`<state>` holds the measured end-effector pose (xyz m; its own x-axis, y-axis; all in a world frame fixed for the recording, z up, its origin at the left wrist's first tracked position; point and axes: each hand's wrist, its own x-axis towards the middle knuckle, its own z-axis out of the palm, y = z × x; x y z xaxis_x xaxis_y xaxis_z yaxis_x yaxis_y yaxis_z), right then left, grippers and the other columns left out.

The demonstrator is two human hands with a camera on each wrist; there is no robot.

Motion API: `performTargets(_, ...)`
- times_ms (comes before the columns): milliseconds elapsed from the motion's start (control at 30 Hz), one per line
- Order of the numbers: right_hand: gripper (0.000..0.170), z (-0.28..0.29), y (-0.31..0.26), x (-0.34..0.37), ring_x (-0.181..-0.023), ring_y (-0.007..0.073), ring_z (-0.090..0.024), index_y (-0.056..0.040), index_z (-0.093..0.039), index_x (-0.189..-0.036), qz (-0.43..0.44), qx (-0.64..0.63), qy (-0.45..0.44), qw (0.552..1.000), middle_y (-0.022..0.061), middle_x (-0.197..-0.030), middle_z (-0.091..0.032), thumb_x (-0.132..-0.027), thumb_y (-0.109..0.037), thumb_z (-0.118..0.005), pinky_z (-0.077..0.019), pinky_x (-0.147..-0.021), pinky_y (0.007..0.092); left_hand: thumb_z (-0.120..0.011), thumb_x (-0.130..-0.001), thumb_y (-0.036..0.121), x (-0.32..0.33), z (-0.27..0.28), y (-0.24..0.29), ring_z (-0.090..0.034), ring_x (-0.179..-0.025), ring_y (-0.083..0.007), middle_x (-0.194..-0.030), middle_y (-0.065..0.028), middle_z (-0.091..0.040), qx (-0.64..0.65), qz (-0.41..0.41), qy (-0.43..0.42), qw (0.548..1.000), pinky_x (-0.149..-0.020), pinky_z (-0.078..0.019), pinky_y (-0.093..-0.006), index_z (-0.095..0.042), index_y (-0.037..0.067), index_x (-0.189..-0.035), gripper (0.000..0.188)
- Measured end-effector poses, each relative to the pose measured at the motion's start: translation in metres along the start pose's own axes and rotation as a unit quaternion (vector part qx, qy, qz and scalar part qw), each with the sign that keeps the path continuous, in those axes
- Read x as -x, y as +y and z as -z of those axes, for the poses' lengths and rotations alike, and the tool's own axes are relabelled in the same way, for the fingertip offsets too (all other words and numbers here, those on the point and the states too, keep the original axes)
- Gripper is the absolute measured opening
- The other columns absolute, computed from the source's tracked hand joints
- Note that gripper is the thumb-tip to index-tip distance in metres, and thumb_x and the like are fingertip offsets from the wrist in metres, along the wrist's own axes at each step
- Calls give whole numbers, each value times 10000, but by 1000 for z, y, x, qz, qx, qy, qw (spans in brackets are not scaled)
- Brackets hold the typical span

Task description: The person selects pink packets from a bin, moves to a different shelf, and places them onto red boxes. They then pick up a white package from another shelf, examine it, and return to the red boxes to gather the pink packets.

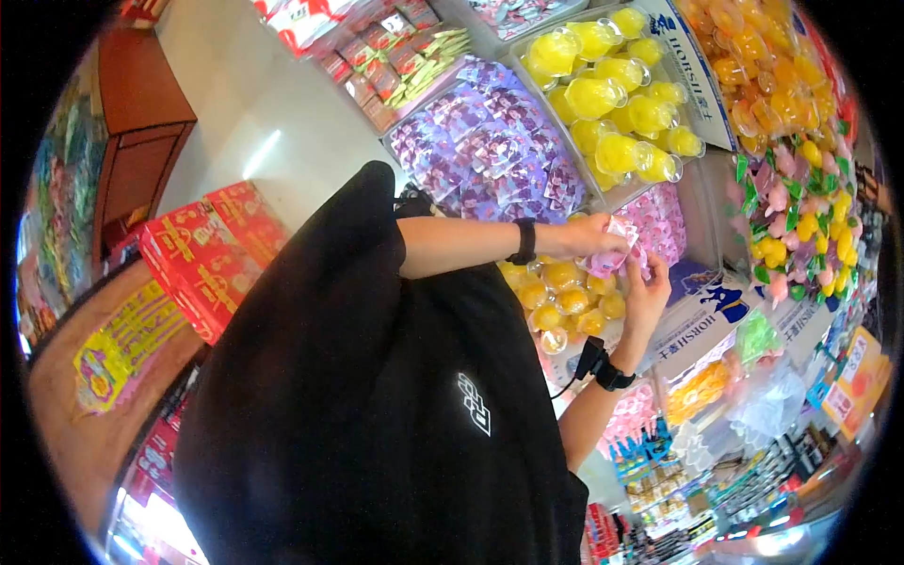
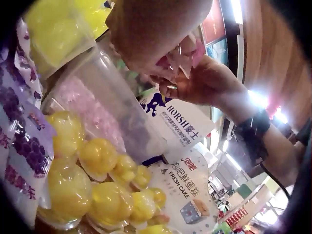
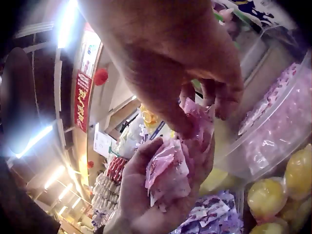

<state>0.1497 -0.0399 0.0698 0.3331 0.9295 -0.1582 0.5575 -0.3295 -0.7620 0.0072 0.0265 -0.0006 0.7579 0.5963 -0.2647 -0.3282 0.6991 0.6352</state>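
Note:
My left hand (image 1: 584,237) cups several small pink plastic-wrapped packets (image 3: 168,170) against its palm, seen best in the right wrist view. Fingers of my right hand (image 1: 648,297) reach down over that palm and pinch a pink packet (image 3: 199,117) at its far side. Both hands meet above a clear bin (image 2: 141,119) with more pink packets (image 1: 664,221) inside. In the left wrist view, the back of the left hand (image 2: 161,34) covers much of the held packets, and the right hand (image 2: 209,83) shows beyond it.
Round yellow cups (image 1: 570,297) lie just below the hands, larger yellow jelly cups (image 1: 603,94) above. Purple packets (image 1: 499,141) fill a bin beside the left forearm. Printed cards (image 2: 178,119) stand along the bin edges. Red boxes (image 1: 217,250) are stacked on the other side.

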Motion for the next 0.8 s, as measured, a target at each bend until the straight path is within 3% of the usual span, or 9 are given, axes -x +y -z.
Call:
performTargets(100,212,-1,-5,1,-875,108,-537,10,-592,-978,-61,-49,-23,997,23,-920,-582,-807,-87,-673,-455,-739,223,-573,-827,122,5,1,4,-540,-724,-63,-817,0,-619,-25,3,-8,1000,-636,-439,-213,-625,38,-927,141)
performTargets(167,186,-6,-7,5,-836,92,-547,3,-606,-988,-84,-164,17,983,27,-911,-606,-825,-74,-652,-455,-728,211,-576,-824,134,7,2,4,-538,-721,-64,-816,2,-618,-37,6,-17,999,-628,-435,-212,-628,41,-934,154)
performTargets(333,219,-14,-18,9,-829,83,-552,2,-610,-1051,-69,-229,31,971,51,-954,-625,-842,-62,-631,-454,-722,206,-576,-816,145,20,-12,14,-531,-694,-63,-799,12,-611,-54,-30,38,997,-610,-428,-216,-626,45,-925,156)
performTargets(433,214,-14,-22,11,-832,89,-559,9,-613,-1038,-74,-280,44,956,47,-952,-628,-838,-64,-636,-446,-746,208,-578,-827,145,25,-17,18,-532,-723,-60,-841,10,-614,-57,-52,28,997,-610,-444,-220,-621,48,-982,188)
performTargets(600,213,-12,-18,12,-861,88,-574,2,-615,-1036,-83,-274,94,953,41,-941,-641,-838,-76,-636,-445,-765,214,-575,-843,150,15,-10,10,-551,-774,-64,-890,-1,-622,-86,21,11,996,-621,-466,-215,-604,51,-1082,260)
performTargets(667,219,-14,-9,13,-850,98,-576,8,-614,-1029,-73,-297,107,946,47,-945,-642,-833,-85,-644,-444,-768,222,-582,-844,160,2,-7,-2,-564,-784,-68,-895,-3,-626,-81,14,-12,997,-639,-478,-215,-591,49,-1112,291)
performTargets(733,186,-11,-6,15,-858,113,-582,6,-610,-1010,-107,-262,115,952,63,-945,-644,-841,-69,-631,-449,-790,238,-588,-838,161,0,3,-18,-580,-804,-81,-913,-10,-628,13,7,27,1000,-684,-490,-222,-584,42,-1118,305)
performTargets(800,145,-13,-12,14,-872,124,-590,-10,-605,-989,-110,-368,109,917,69,-949,-642,-852,-57,-612,-455,-796,249,-582,-835,129,29,-4,20,-591,-842,-99,-963,-25,-629,-15,67,41,997,-732,-499,-243,-573,30,-1131,312)
